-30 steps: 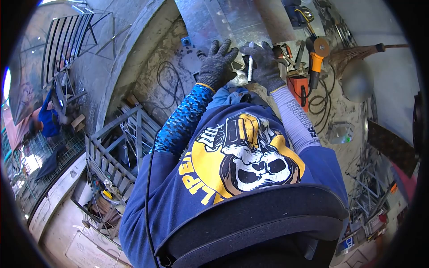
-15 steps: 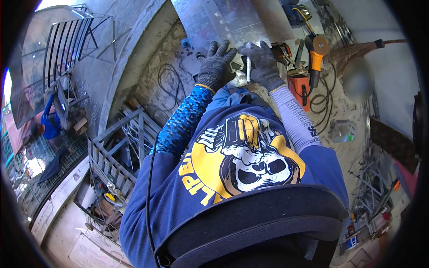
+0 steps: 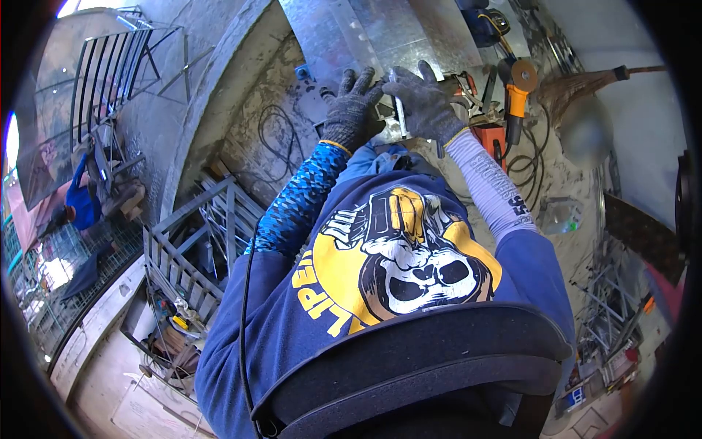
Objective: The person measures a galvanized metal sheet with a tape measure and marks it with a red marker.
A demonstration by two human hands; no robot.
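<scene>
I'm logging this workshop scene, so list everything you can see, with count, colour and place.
metal sheet: one, silver-grey, top centre under the hands
marker: one, white, in the right hand
angle grinder: one, orange and black, right of the hands
orange box: one, below the grinder
cable: one, black, on the ground at left
metal grille: one, dark, upper left
left hand: grey glove, pressing on the sheet
right hand: grey glove, gripping the marker

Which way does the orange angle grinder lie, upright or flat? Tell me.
Flat: the orange angle grinder lies on its side on the ground, disc end away from the person.
</scene>
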